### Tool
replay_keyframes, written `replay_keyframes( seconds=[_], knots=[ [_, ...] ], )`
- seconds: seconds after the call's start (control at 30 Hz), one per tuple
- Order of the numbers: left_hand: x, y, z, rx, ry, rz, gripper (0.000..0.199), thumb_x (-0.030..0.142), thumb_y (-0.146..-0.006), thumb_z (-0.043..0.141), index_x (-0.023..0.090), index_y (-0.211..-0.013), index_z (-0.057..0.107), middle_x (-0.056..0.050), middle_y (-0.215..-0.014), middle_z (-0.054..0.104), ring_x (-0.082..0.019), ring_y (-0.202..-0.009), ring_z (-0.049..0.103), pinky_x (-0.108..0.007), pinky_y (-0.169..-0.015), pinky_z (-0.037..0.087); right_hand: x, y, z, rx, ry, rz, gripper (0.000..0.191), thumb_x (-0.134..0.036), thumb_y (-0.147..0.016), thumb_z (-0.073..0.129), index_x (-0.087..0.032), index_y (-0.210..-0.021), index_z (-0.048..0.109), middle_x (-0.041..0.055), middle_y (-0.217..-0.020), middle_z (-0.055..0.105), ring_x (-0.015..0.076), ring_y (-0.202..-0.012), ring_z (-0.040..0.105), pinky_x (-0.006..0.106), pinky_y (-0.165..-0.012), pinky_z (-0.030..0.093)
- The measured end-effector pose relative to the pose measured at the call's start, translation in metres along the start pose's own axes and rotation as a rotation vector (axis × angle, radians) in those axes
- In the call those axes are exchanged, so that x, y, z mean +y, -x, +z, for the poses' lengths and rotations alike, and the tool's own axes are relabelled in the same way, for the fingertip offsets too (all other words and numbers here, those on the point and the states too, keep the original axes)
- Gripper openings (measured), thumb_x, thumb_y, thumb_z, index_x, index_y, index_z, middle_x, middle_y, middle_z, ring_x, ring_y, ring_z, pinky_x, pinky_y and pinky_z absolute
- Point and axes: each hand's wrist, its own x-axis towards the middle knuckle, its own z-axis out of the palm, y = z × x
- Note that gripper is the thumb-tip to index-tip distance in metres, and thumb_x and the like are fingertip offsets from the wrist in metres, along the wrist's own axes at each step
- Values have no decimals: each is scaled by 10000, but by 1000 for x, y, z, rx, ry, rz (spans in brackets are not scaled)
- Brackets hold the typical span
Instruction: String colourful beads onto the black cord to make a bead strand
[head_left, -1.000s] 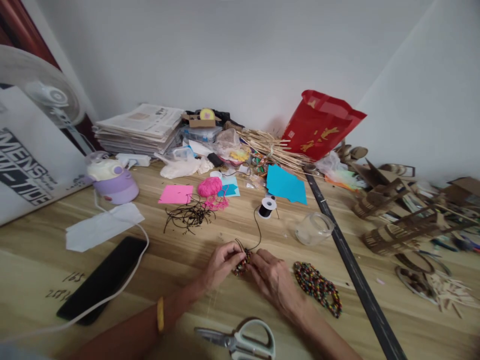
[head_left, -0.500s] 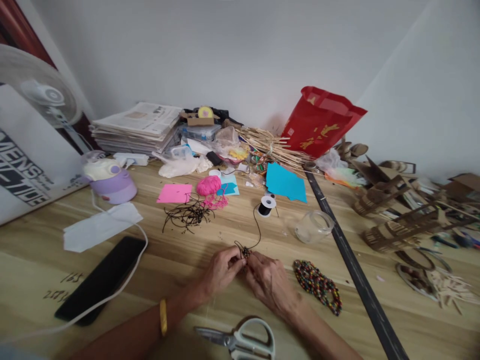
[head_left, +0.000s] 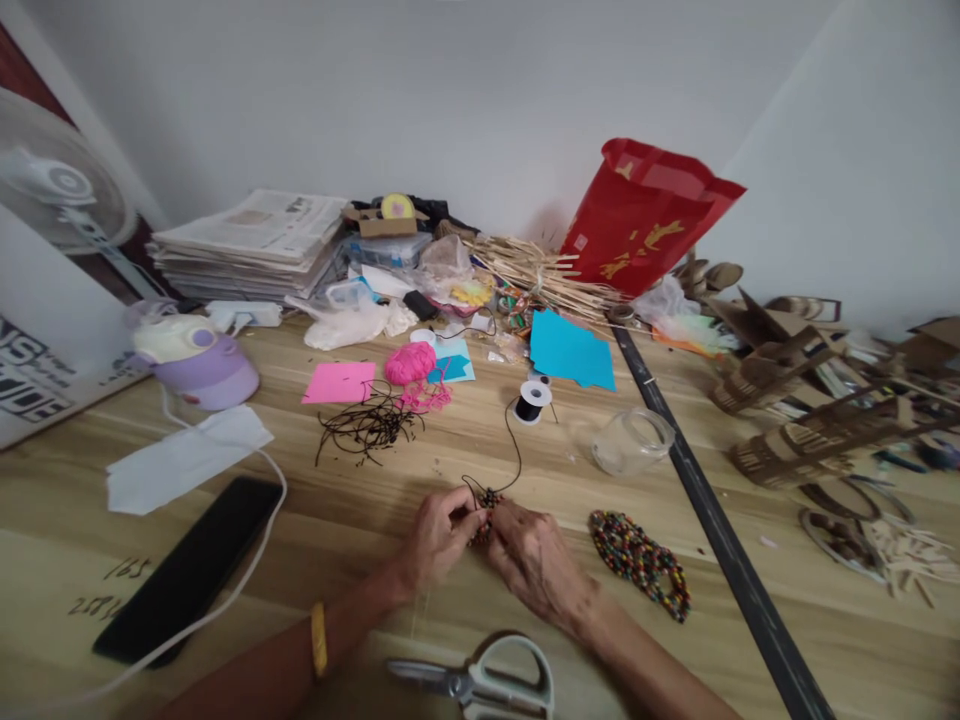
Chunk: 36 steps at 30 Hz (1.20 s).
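Note:
Both hands meet at a small cluster of dark and red beads [head_left: 480, 533] low in the middle of the view. My left hand [head_left: 441, 535] pinches at its left side, and my right hand [head_left: 536, 560] has its fingers closed on its right side. A black cord [head_left: 519, 450] runs from the beads up to a white-rimmed spool [head_left: 529, 402]. Right of my right hand lies a heap of multicoloured bead strands [head_left: 641, 562]. Scissors [head_left: 480, 680] rest below the hands. The fingers hide part of the beads.
A glass jar [head_left: 632, 442] stands right of the spool. Cut black cords [head_left: 371, 425], pink yarn [head_left: 409, 363] and a blue sheet [head_left: 571, 349] lie behind. A black phone [head_left: 191, 570] with a white cable is at the left; a dark strip [head_left: 720, 530] crosses the right side.
The camera view has shifted slightly. More of the red and dark beads shows between my hands, which stay close together at the same cluster.

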Motion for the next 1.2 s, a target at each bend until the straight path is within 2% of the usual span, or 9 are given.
replay_keyframes(
  seconds=[0.13,0.27,0.43,0.63,0.77,0.9,1.03,1.2],
  knots=[
    [2,1,0,-35,78,-33,280,352,-785,512,155,-591,467,13,-572,459,-122,-578,435,-225,-549,337,-2,2,3,16,-16,-49,127,-67,-822,402,-183,-791,446,52,-755,571,168,-676,547,250,-607,366],
    [1,-2,-1,-44,145,-123,285,374,-766,531,142,-604,493,11,-568,468,-116,-559,429,-224,-532,332,2,1,3,48,-74,-24,137,-80,-841,382,-190,-791,448,36,-738,559,154,-643,532,241,-580,361],
    [-1,-7,-5,-152,349,-222,333,439,-735,574,119,-650,543,3,-585,505,-111,-553,453,-224,-534,356,5,-1,2,79,-226,5,153,-101,-859,381,-194,-752,440,20,-717,544,131,-616,510,228,-574,367],
    [-2,-8,-7,-142,432,-255,235,327,-668,674,99,-696,625,-16,-630,591,-115,-597,507,-219,-579,393,5,2,1,88,-243,92,147,-137,-874,405,-184,-745,457,13,-698,530,121,-597,490,223,-556,348],
    [2,-7,-8,-110,356,-210,136,244,-659,660,110,-672,643,-25,-625,628,-130,-601,548,-226,-589,425,2,0,-5,82,-230,75,149,-118,-867,409,-181,-749,475,12,-708,537,117,-604,498,215,-558,341],
    [5,-7,-8,-59,170,-88,61,172,-661,621,125,-646,657,-49,-669,677,-163,-664,609,-248,-655,464,1,-2,-8,85,-198,50,146,-102,-841,416,-180,-740,487,18,-702,540,125,-601,499,220,-559,333],
    [-1,-6,-3,-21,56,43,69,158,-679,605,134,-637,655,-61,-701,695,-171,-686,631,-253,-679,479,6,-1,-3,71,-164,43,129,-87,-817,423,-176,-755,492,25,-706,547,133,-606,496,226,-563,326],
    [-5,-4,2,-19,4,112,100,155,-702,588,133,-625,648,-63,-692,683,-162,-679,623,-243,-677,473,13,3,6,55,-191,31,125,-81,-810,425,-177,-751,479,17,-685,531,133,-596,473,230,-562,319]
  ],
)
